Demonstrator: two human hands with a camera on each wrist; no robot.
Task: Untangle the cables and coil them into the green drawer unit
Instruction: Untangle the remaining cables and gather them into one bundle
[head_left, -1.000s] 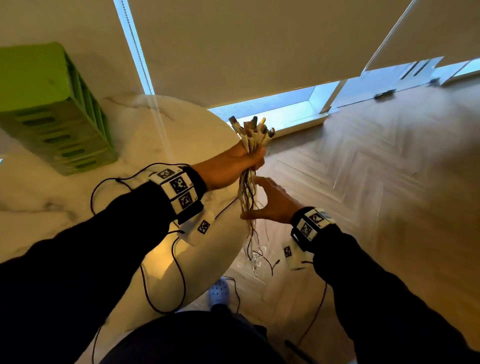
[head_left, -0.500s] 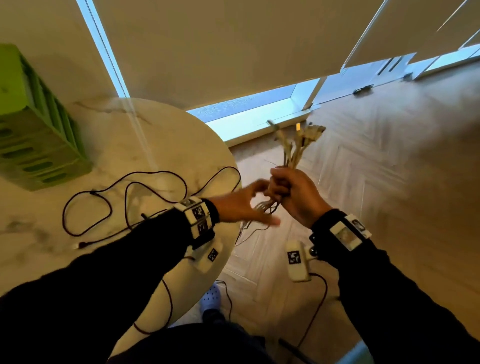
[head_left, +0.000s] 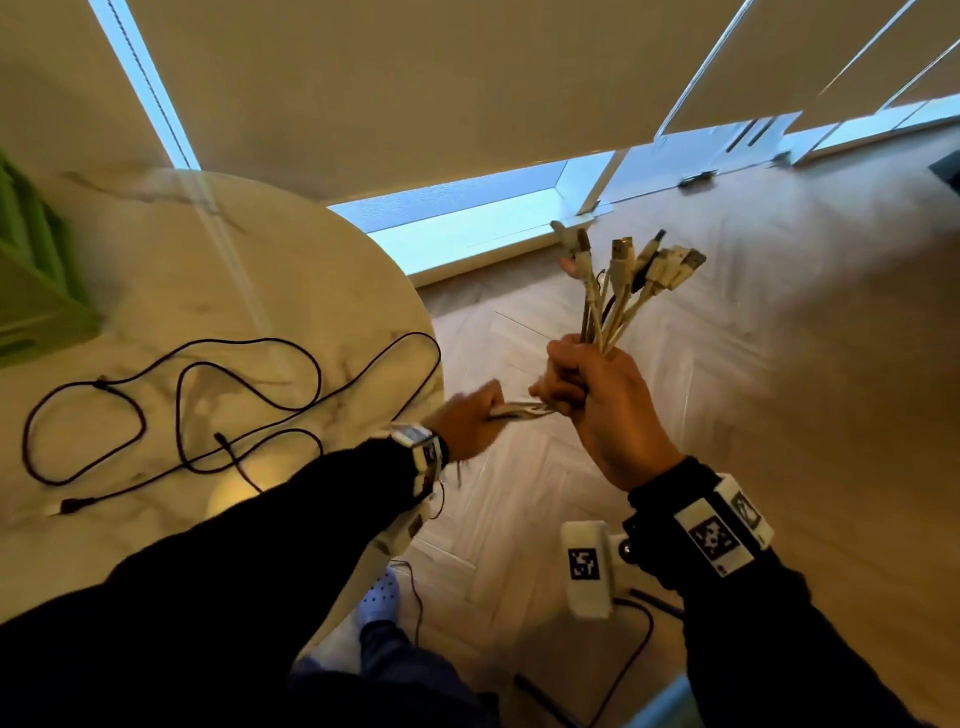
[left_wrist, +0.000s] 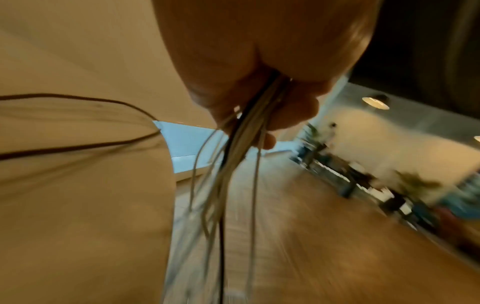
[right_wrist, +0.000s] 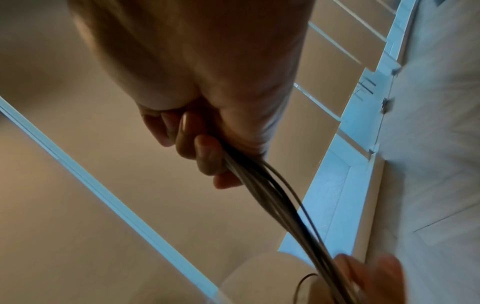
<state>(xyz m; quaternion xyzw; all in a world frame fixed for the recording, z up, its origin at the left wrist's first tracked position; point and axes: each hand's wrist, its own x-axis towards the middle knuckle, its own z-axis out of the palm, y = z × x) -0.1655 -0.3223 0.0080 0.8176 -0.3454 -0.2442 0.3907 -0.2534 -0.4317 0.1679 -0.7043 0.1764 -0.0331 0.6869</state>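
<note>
My right hand (head_left: 584, 382) grips a bundle of white cables (head_left: 615, 306) over the floor, with the plugs (head_left: 631, 262) fanning out above my fist. My left hand (head_left: 470, 420) grips the same bundle just below, and a short stretch of cable (head_left: 519, 409) runs between the two fists. In the left wrist view the loose strands (left_wrist: 231, 174) hang down from my curled fingers (left_wrist: 293, 111). The right wrist view shows my fingers (right_wrist: 205, 156) wrapped round the cables (right_wrist: 275, 207). A dark cable (head_left: 208, 410) lies looped on the marble table (head_left: 322, 291). The green drawer unit (head_left: 31, 291) stands at the table's far left.
The round table's edge (head_left: 434, 343) curves just left of my left hand. Herringbone wood floor (head_left: 779, 389) spreads to the right, with a window sill (head_left: 467, 234) behind. A foot in a white clog (head_left: 382, 597) stands below. Thin black leads hang from both wrist cameras.
The bundle passed from my left hand to my right and moved right, off the table. My left hand, open half a second ago, now grips the strands below my right fist.
</note>
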